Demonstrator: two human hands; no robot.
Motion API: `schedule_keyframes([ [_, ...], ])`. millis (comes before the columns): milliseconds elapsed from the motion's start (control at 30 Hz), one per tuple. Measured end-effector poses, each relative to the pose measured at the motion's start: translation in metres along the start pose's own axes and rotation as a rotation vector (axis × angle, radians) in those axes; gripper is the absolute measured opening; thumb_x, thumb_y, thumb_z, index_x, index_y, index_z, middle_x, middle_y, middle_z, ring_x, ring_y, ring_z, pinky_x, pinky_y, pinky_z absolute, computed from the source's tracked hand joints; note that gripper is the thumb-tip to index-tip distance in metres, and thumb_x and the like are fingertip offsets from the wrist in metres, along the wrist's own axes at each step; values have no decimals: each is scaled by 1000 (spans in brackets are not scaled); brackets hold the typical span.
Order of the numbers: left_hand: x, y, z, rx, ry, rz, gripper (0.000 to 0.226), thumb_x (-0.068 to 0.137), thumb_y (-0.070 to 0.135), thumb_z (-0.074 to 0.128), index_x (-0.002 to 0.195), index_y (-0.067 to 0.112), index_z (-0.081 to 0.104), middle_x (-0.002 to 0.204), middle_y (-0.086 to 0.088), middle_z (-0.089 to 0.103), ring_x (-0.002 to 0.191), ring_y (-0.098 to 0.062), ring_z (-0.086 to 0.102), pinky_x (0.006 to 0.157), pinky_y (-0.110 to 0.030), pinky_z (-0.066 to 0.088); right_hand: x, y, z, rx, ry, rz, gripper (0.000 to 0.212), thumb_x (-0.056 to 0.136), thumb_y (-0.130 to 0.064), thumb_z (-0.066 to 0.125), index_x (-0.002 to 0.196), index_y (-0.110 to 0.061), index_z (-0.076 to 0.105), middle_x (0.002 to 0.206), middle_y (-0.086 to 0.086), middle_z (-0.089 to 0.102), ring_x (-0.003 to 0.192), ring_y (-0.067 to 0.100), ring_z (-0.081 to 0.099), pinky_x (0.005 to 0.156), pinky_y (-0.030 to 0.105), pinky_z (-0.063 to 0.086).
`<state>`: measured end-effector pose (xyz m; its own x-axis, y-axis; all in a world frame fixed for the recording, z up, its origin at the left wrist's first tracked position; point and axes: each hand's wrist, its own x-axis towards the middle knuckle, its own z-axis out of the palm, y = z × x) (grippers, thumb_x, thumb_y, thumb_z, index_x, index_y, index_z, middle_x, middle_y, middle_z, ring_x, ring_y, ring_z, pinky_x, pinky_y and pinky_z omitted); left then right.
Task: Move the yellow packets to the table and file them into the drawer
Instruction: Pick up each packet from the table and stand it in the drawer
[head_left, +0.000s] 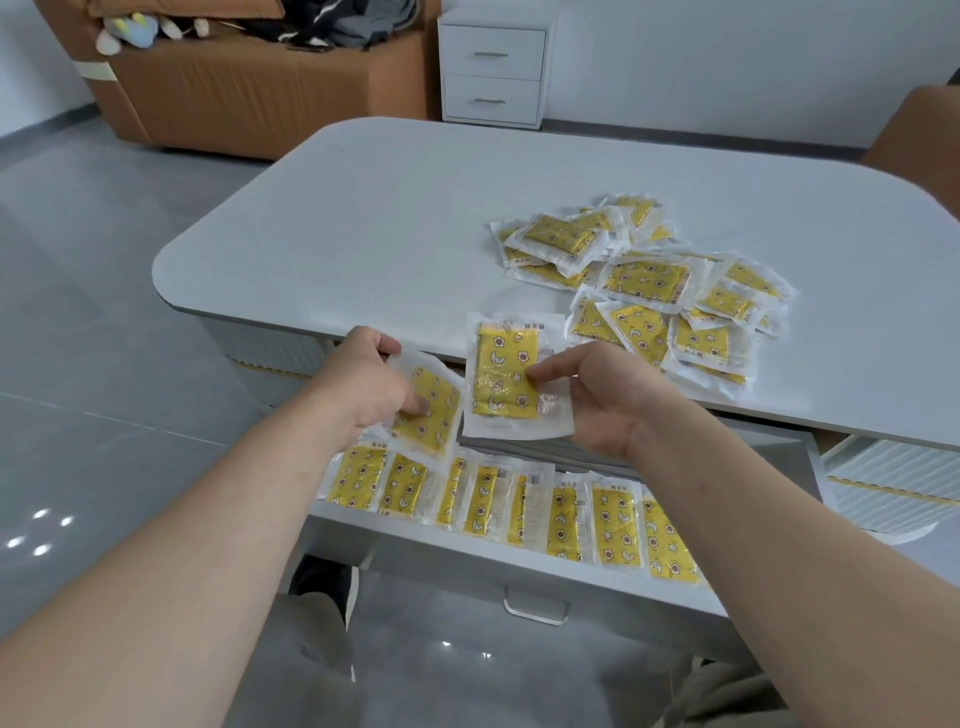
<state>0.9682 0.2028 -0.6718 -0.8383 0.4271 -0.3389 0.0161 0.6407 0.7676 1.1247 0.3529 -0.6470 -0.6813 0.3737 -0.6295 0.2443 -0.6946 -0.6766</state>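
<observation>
- Packets (647, 280): bright yellow, printed with small white stars, moons and brown-centred flowers, in clear wrap with white edges.
- Table (363, 218): plain pale grey-white.
- Drawer (467, 556): white front.
- Sofa (234, 93): orange-brown.
- Cabinet (493, 67): white, silver handles.
- Floor (78, 312): glossy grey tiles.
- Trousers (306, 649): muted khaki grey.

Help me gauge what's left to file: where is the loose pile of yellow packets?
In the head view the loose pile lies on the right half of the white table, just beyond the right hand and the open drawer.
</observation>
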Motion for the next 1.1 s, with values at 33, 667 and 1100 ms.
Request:
schedule_keyframes([
  [33, 1, -3, 3, 42, -40, -16, 90, 63, -2, 92, 136, 25, 47, 123, -4, 55, 112, -27, 56, 96, -40, 50, 1, 1, 1, -10, 1, 6, 13, 94, 9, 54, 97, 6, 65, 86, 19, 74, 72, 32, 75, 76, 48, 63],
  [667, 10, -26, 54, 616, -287, -103, 101, 83, 15, 81, 160, 12, 15, 154, -14, 41, 123, -34, 57, 90, -38, 54, 15, 10, -23, -904, 257, -235, 29, 81, 1, 76, 102, -14, 64, 102, 9, 70, 94, 27, 70, 86, 45, 61],
  [1100, 20, -50, 69, 1009, -317, 144, 95, 73, 51, 83, 144, 15, 33, 128, -3, 61, 112, -26, 61, 83, -35, 52, 31, 15, -36, -948, 167, -97, 34, 79, 8, 76, 104, -11, 61, 104, 17, 71, 90, 34, 74, 78, 47, 64],
])
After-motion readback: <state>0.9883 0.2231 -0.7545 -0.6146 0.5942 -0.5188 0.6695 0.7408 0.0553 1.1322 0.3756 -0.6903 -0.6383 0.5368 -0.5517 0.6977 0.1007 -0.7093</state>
